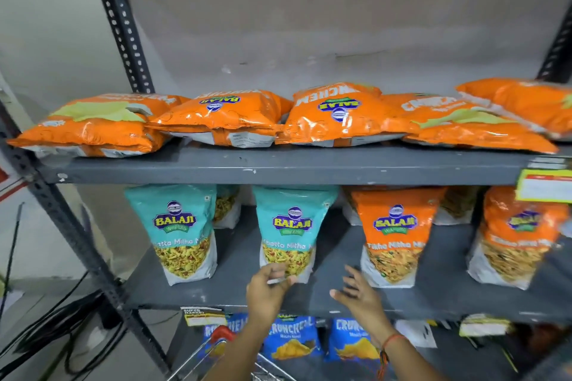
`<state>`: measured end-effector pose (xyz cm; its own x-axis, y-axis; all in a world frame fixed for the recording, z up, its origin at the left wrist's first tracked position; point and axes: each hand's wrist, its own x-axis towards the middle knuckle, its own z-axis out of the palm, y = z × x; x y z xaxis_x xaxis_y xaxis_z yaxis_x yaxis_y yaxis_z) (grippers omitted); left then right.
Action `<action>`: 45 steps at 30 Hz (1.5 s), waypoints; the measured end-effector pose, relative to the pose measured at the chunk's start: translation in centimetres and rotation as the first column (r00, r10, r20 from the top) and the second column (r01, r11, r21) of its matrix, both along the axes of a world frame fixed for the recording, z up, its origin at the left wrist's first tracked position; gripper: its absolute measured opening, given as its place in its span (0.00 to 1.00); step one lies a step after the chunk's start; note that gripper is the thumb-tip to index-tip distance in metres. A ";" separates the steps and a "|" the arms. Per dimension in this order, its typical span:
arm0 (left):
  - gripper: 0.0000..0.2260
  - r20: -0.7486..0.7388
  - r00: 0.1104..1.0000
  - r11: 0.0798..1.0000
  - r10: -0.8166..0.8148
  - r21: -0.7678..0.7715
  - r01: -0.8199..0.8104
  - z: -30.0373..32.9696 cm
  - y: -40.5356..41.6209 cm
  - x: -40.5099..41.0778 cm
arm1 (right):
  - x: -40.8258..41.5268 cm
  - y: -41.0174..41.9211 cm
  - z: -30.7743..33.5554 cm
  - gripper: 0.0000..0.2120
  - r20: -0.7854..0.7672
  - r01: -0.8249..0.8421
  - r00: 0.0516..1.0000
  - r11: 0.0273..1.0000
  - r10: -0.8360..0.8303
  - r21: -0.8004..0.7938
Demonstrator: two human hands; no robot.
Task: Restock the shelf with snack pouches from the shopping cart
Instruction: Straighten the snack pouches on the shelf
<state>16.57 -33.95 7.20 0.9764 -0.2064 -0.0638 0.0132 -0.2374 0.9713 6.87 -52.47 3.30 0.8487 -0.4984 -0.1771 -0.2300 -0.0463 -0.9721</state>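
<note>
A teal snack pouch (289, 232) stands upright on the middle shelf (340, 291), with another teal pouch (179, 232) to its left and two orange pouches (396, 235) (517, 238) to its right. My left hand (267, 289) hovers just below the teal pouch's bottom edge, fingers apart, holding nothing. My right hand (356, 291) is spread open over the shelf's front edge, between the teal pouch and the orange one. The shopping cart (216, 353) shows only as wire rim and a red handle piece at the bottom.
Several orange bags (216, 117) lie flat along the upper shelf (278, 167). Blue chip bags (291, 337) stand on the lowest shelf. A perforated grey upright (71, 226) frames the left side, with black cables (46, 334) on the floor beside it. A yellow price tag (544, 189) hangs at right.
</note>
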 end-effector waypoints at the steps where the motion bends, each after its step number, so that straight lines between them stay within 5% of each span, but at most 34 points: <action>1: 0.11 0.004 0.999 0.999 -0.032 0.002 0.032 0.7 -0.9 -0.7 | -1.3 -0.5 0.6 0.33 0.017 0.040 0.999 0.999 -0.040 -0.010; 10: 0.19 -0.128 0.957 0.963 -0.262 -0.098 0.251 -0.3 -11.7 -5.6 | -9.3 -9.8 2.2 0.24 0.034 0.285 0.958 0.957 -0.283 -0.058; 15: 0.28 -0.321 0.929 0.982 -0.186 -0.102 0.161 -3.9 -16.2 -4.9 | -8.0 -14.9 -0.3 0.31 -0.087 0.173 0.981 0.985 -0.172 0.001; 19: 0.33 -0.293 0.942 0.984 -0.162 0.019 0.175 -6.2 -18.3 -3.6 | -5.1 -17.5 -2.4 0.36 -0.136 0.103 0.985 0.993 -0.111 -0.065; 25: 0.13 -0.211 0.964 0.986 -0.163 -0.007 0.165 -7.4 -19.3 -3.5 | -2.8 -18.6 -2.2 0.23 -0.114 -0.096 0.990 0.984 0.079 -0.153; 35: 0.15 -0.197 0.972 0.992 -0.126 -0.021 0.124 -7.6 -19.3 -3.2 | -2.2 -18.8 -3.1 0.27 -0.066 -0.101 0.994 0.972 0.089 -0.212; 40: 0.15 -0.068 0.996 0.995 -0.065 0.076 0.070 -7.4 -18.4 -5.0 | -4.6 -18.2 -2.9 0.39 -0.013 0.080 0.997 0.988 -0.083 -0.131; 45: 0.06 0.102 0.973 0.971 -0.206 0.145 0.190 -6.1 -20.9 -8.6 | -10.4 -19.4 -2.3 0.24 0.087 0.400 0.916 0.904 -0.391 -0.152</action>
